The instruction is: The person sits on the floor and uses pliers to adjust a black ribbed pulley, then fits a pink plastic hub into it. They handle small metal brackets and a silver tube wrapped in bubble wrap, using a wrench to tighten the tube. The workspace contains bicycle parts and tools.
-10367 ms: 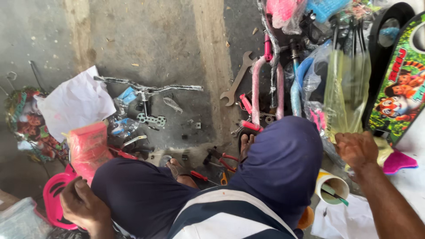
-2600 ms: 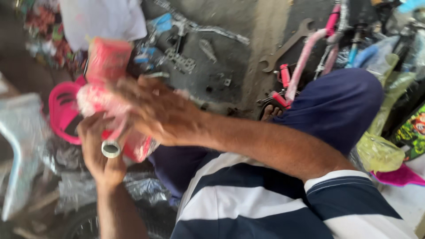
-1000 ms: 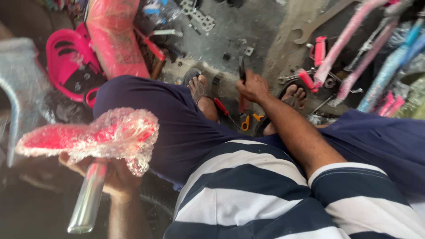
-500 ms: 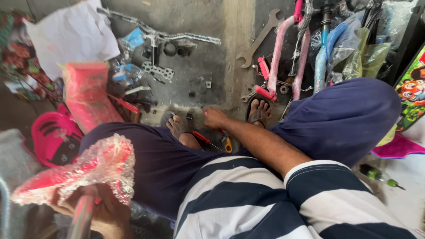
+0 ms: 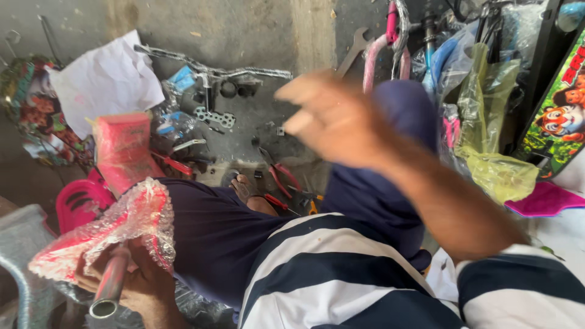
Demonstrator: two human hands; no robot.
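White crumpled paper sheet (image 5: 106,82) lies top left on the concrete floor (image 5: 244,30); a pink rectangular plastic-wrapped package (image 5: 124,149) stands just below it. Yellow-green plastic bags (image 5: 493,140) hang right, beside a black board with a cartoon tiger print (image 5: 557,119). Grey metal tube (image 5: 109,286), its far end wrapped in pink-tinted bubble wrap (image 5: 113,228), sits lower left by the knee. Left hand (image 5: 137,286) clenched around the tube. Right hand (image 5: 332,119) raised mid-frame, blurred, fingers loosely spread, holding nothing.
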